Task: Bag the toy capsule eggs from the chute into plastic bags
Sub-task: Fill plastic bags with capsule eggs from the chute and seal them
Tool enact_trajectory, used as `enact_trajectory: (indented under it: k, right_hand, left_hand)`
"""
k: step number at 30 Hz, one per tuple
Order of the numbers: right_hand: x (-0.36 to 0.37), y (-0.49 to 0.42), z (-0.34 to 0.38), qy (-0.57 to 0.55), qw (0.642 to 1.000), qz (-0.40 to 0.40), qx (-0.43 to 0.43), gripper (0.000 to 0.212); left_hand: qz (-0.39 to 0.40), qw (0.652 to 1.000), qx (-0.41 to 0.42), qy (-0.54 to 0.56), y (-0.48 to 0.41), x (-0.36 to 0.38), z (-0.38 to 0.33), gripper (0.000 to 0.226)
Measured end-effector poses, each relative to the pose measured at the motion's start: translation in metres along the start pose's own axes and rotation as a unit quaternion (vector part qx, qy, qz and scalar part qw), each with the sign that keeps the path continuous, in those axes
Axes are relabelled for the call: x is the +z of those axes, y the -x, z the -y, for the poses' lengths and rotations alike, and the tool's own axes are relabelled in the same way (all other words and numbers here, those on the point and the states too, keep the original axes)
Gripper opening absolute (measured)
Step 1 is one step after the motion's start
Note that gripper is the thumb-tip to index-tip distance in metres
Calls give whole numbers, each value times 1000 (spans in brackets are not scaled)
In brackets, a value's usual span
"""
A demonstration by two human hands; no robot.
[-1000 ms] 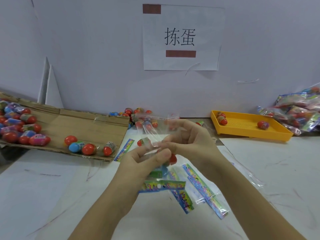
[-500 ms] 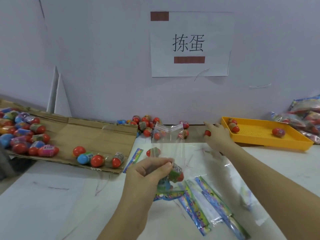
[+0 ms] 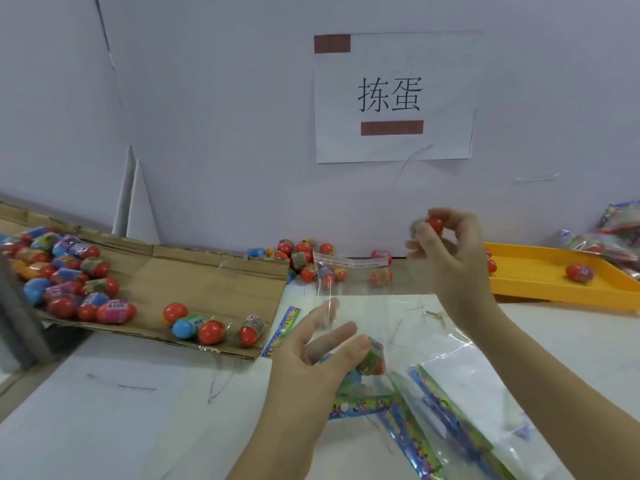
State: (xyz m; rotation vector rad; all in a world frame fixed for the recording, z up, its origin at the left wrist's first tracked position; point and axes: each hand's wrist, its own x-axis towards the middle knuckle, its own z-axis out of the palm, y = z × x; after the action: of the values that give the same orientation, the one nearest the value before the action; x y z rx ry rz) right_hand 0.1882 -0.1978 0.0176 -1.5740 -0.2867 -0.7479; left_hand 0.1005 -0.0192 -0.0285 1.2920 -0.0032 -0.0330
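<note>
The white table [image 3: 104, 410] bears everything. The cardboard chute [image 3: 207, 282] lies across its far left side, with a heap of eggs [image 3: 65, 285] crowded at its upper end and a few stray eggs [image 3: 211, 329] near its lower lip. High to the right of the chute, a paper sign [image 3: 394, 95] hangs on the wall. Well to the right of the chute sits a yellow tray [image 3: 540, 282] with a few eggs in it.

Just off the chute's lower right corner, a clear bag [image 3: 349, 282] stands upright, mouth up. Nearer than the chute, flat bags [image 3: 426, 420] with colourful header strips lie fanned on the table.

The left hand [image 3: 311, 362] grips the clear bag low down, fingers curled round it where the bagged eggs [image 3: 375, 355] sit. The right hand [image 3: 450, 258], raised further right of the chute, pinches a red-tipped egg [image 3: 433, 225] in its fingertips. Loose eggs [image 3: 301, 254] lie by the wall just past the chute's right end.
</note>
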Motion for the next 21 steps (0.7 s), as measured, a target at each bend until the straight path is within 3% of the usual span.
enact_trajectory:
  k: [3, 6, 10, 15, 18, 21]
  right_hand:
    - [1, 21, 58, -84, 988, 98, -79, 28]
    - [8, 34, 83, 79, 975, 166, -123, 30]
    - [16, 39, 86, 269, 936, 199, -111, 20]
    - [16, 41, 81, 220, 943, 243, -63, 18]
    - [17, 43, 78, 257, 930, 247, -85, 17]
    - [18, 44, 75, 280, 919, 268, -71, 12]
  left_hand:
    - [1, 1000, 11, 5, 4, 2, -1, 77]
    - [13, 999, 33, 11, 9, 3, -5, 74]
    - [15, 997, 72, -24, 13, 4, -9, 57]
    - [21, 996, 71, -42, 10, 5, -7, 55]
    - [34, 995, 74, -53, 12, 8, -7, 29]
    - [26, 995, 79, -49, 13, 10, -7, 29]
